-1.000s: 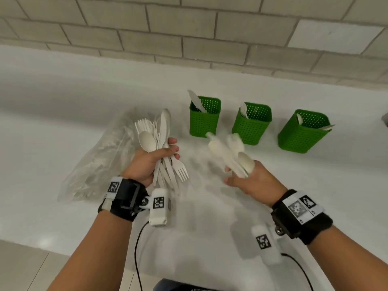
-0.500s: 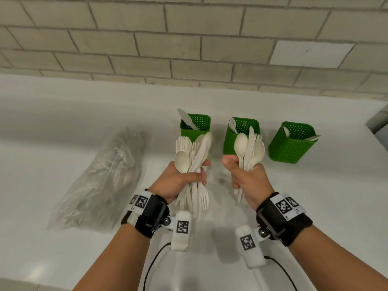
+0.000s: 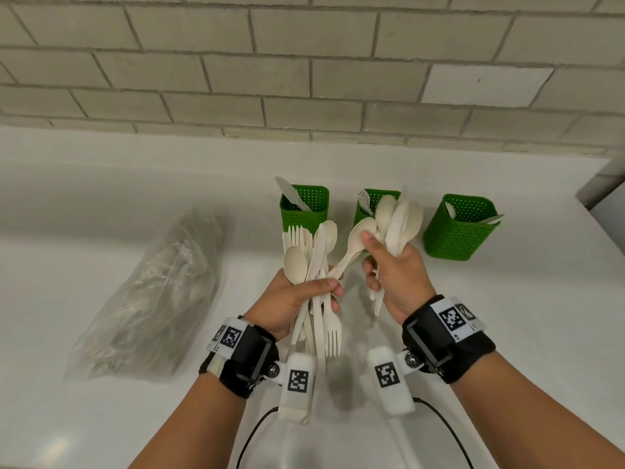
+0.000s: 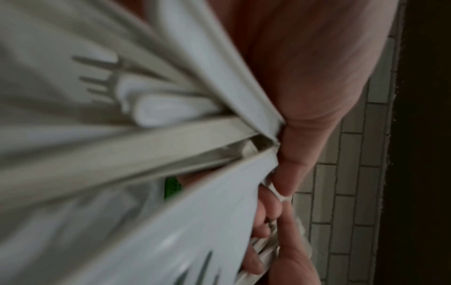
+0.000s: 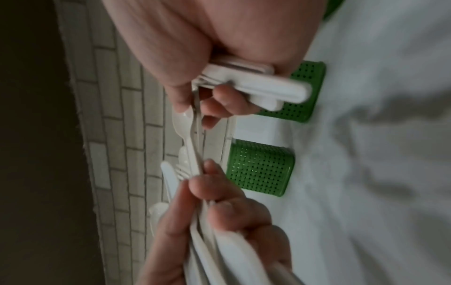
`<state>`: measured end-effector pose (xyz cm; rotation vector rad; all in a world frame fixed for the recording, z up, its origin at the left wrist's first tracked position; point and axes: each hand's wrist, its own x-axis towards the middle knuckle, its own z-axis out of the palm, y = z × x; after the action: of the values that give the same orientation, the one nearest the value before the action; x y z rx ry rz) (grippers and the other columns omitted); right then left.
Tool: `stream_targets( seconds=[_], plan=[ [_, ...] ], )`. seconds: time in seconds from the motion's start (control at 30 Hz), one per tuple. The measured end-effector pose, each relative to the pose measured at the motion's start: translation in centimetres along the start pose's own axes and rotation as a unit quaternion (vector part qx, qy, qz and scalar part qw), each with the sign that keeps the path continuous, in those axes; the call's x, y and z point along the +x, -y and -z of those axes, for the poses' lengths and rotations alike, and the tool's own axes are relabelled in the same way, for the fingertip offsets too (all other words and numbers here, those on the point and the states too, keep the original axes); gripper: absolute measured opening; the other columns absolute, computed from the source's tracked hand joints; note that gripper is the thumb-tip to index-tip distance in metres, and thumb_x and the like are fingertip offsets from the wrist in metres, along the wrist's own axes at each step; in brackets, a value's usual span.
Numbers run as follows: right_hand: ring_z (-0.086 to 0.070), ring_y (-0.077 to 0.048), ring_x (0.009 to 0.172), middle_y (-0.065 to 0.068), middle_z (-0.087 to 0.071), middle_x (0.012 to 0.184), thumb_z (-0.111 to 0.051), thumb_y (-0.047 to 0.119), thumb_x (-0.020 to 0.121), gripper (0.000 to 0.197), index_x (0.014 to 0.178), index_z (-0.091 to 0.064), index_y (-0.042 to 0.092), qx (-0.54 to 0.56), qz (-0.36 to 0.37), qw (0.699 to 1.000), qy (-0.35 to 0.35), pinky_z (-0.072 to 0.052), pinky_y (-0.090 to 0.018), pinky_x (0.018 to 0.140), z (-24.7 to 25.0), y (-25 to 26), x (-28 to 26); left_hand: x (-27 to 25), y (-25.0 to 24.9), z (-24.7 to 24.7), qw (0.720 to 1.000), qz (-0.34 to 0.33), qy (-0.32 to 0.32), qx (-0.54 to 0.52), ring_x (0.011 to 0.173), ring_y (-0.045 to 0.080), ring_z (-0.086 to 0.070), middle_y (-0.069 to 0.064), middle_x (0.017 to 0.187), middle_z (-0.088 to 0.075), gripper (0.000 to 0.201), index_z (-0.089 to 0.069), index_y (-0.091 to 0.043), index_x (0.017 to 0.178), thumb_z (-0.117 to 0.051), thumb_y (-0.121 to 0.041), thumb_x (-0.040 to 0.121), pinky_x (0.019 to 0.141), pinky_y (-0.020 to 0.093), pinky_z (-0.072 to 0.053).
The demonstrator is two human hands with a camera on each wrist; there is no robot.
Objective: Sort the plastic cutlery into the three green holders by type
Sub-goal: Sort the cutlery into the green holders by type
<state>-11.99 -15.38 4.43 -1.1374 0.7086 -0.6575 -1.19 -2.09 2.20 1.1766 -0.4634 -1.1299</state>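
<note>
My left hand [image 3: 297,294] grips a mixed bundle of cream plastic cutlery [image 3: 313,262]: forks, spoons and knives, handles hanging below the fist. My right hand [image 3: 389,265] holds a smaller bunch of spoons [image 3: 399,220] and pinches with thumb and forefinger one more spoon [image 3: 358,236], whose handle still sits in the left bundle. Three green holders stand behind on the white counter: the left holder [image 3: 304,208] has a knife, the middle holder [image 3: 367,206] a fork, the right holder [image 3: 460,228] a spoon. In the right wrist view the right fingers [image 5: 219,100] clamp handles [image 5: 256,88].
A crumpled clear plastic bag [image 3: 152,289] lies on the counter [image 3: 101,198] to the left. A tiled wall [image 3: 304,72] rises behind the holders. The counter ends at the right [image 3: 595,184]. Cables trail from both wrist cameras at the bottom.
Both hands came together in front of the holders. The right thumb and forefinger now pull a spoon sideways out of the left bundle.
</note>
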Motion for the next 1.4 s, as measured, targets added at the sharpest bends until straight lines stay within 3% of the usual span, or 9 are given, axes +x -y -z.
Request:
stream_targets(
  seconds=[0.2,0.33,0.63,0.83,1.0,1.17,1.27,1.33,1.4],
  plan=[
    [-0.042,-0.010,0.053,-0.016,-0.052,0.080,-0.068,0.011,0.088,0.011,0.093,-0.062,0.004,-0.006,0.021,1.000,0.014,-0.032,-0.021,0.038,0.1,0.3,0.1,-0.1,-0.3,-0.8,0.999,-0.026,-0.004,0.019,0.060,0.017,-0.065,0.010,0.079,-0.071,0.023,-0.064,0.003,0.102,-0.064,-0.010,0.084,0.056,0.027,-0.052],
    [-0.039,-0.010,0.055,-0.010,-0.049,0.075,-0.070,0.011,0.085,0.007,0.086,-0.063,0.010,0.034,0.020,0.999,0.029,-0.031,-0.020,0.039,0.1,0.2,-0.1,0.0,-0.1,-0.9,0.999,-0.043,-0.017,0.020,0.059,0.018,-0.065,0.011,0.078,-0.071,0.009,-0.063,0.001,0.097,-0.061,-0.005,0.090,0.054,0.027,-0.052],
    [-0.050,-0.014,0.065,-0.002,-0.057,0.071,-0.079,0.005,0.060,0.026,0.078,-0.062,0.013,0.007,0.033,0.995,0.089,-0.037,-0.022,0.048,1.5,1.7,0.3,-0.4,0.6,-1.5,0.999,-0.031,0.016,0.010,0.057,0.020,-0.063,0.013,0.074,-0.069,0.016,-0.065,-0.003,0.091,-0.068,-0.005,0.076,0.057,0.028,-0.052],
    [-0.052,-0.015,0.065,0.000,-0.054,0.066,-0.078,0.036,0.065,0.031,0.080,-0.059,0.016,0.036,0.040,0.998,-0.021,-0.045,-0.030,0.064,2.8,2.4,1.5,-0.1,0.6,-1.1,0.999,-0.043,0.003,-0.021,0.058,0.019,-0.063,0.013,0.076,-0.069,0.015,-0.064,-0.002,0.090,-0.068,-0.005,0.076,0.057,0.028,-0.052],
    [-0.056,-0.013,0.055,0.003,-0.045,0.051,-0.056,0.031,0.095,0.021,0.081,-0.059,0.015,0.132,0.015,0.990,-0.054,-0.050,-0.025,0.059,3.8,3.6,1.8,0.6,0.2,-0.7,0.996,-0.065,-0.037,-0.047,0.060,0.020,-0.063,0.012,0.079,-0.069,0.018,-0.065,-0.004,0.093,-0.068,-0.006,0.075,0.059,0.030,-0.054],
    [-0.039,-0.009,0.043,0.006,-0.048,0.054,-0.064,0.029,0.088,0.026,0.105,-0.064,0.009,0.095,-0.011,0.995,0.009,-0.038,-0.022,0.043,3.6,2.7,0.9,1.2,-0.3,-1.5,0.996,-0.080,-0.036,-0.029,0.061,0.020,-0.065,0.015,0.083,-0.071,0.013,-0.067,-0.004,0.093,-0.068,-0.003,0.080,0.060,0.031,-0.054],
    [-0.045,-0.010,0.047,0.000,-0.063,0.069,-0.078,0.016,0.074,0.012,0.083,-0.070,0.015,-0.020,0.017,0.998,0.057,-0.034,-0.023,0.043,2.0,1.7,-0.4,1.6,-0.2,-2.6,0.996,-0.085,-0.009,0.015,0.067,0.026,-0.065,0.020,0.088,-0.070,0.018,-0.068,-0.001,0.101,-0.069,-0.002,0.083,0.063,0.033,-0.055],
    [-0.046,-0.013,0.047,-0.003,-0.059,0.060,-0.074,0.013,0.081,0.015,0.068,-0.069,0.018,-0.072,0.031,0.996,0.044,-0.035,-0.027,0.046,1.4,1.6,-0.6,1.7,0.0,-3.2,0.995,-0.083,0.022,0.048,0.073,0.030,-0.065,0.020,0.091,-0.071,0.021,-0.070,-0.002,0.105,-0.070,-0.003,0.084,0.067,0.035,-0.054],
    [-0.051,-0.015,0.053,-0.004,-0.057,0.060,-0.066,0.020,0.090,0.016,0.077,-0.067,0.011,-0.034,0.033,0.999,-0.010,-0.042,-0.030,0.053,1.4,2.1,-0.2,1.6,0.1,-3.5,0.996,-0.072,0.026,0.048,0.066,0.026,-0.066,0.017,0.088,-0.072,0.013,-0.071,-0.005,0.096,-0.070,-0.001,0.084,0.065,0.033,-0.054]
  ],
)
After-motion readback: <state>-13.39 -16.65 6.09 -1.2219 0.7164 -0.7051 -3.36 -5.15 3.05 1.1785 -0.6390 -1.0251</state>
